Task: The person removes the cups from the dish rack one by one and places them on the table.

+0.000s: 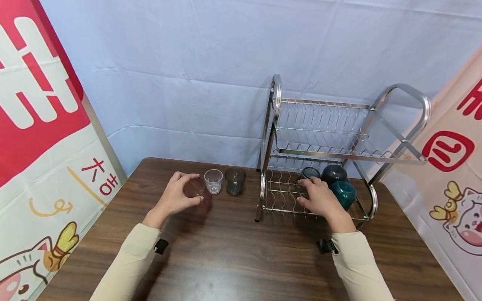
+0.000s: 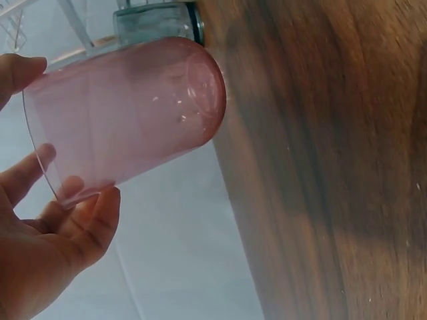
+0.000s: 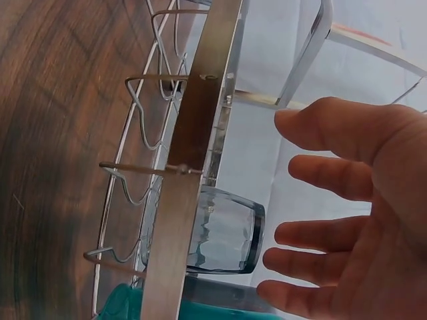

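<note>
My left hand (image 1: 176, 195) grips a pink see-through glass (image 2: 127, 110) near its rim, thumb on one side and fingertips on the other. The glass is upright at the left of the table, its base close over the wood. To its right stand a small clear glass (image 1: 213, 182) and a dark grey glass (image 1: 235, 182). My right hand (image 1: 320, 200) reaches over the front of the rack's lower shelf, holding nothing, thumb and fingers spread apart. Its fingertips are close to a smoky clear glass (image 3: 227, 230) on that shelf.
A two-tier metal dish rack (image 1: 263, 184) stands at the table's right, its upper tier (image 1: 320, 129) bare. Beside the smoky glass, a dark glass (image 1: 333, 173) and a teal glass (image 1: 344, 194) sit on the lower shelf. A pale cloth (image 1: 180, 96) hangs behind the table (image 1: 233, 255).
</note>
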A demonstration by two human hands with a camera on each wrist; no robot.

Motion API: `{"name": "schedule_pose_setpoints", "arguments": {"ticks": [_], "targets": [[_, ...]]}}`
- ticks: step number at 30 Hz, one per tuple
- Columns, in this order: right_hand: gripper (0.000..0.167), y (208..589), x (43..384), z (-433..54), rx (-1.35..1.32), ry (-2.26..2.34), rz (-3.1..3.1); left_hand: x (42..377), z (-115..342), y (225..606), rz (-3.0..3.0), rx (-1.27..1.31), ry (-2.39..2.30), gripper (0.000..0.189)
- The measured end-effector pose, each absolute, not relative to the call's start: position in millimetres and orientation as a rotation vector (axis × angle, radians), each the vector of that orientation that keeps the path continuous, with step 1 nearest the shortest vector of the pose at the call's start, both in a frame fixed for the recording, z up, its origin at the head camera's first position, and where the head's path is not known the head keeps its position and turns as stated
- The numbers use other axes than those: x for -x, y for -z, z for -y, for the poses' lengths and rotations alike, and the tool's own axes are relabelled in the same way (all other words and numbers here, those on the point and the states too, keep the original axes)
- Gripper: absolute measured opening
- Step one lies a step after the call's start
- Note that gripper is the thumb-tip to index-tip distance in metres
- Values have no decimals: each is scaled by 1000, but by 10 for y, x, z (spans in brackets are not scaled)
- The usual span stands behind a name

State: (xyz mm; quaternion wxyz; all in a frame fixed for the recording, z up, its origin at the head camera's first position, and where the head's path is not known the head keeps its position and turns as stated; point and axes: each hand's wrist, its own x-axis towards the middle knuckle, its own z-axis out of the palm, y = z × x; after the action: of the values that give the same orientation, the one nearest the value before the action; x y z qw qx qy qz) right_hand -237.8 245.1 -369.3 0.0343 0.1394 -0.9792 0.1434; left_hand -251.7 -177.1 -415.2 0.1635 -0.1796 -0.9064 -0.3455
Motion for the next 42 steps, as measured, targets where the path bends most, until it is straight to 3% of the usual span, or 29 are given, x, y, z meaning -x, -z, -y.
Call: {"name": "schedule_pose_setpoints", "arguments": {"ticks": [42], "targets": [[50, 3720, 2780, -2500, -340, -332, 3075, 2888, 1860, 4216, 2594, 268, 942, 67]]}}
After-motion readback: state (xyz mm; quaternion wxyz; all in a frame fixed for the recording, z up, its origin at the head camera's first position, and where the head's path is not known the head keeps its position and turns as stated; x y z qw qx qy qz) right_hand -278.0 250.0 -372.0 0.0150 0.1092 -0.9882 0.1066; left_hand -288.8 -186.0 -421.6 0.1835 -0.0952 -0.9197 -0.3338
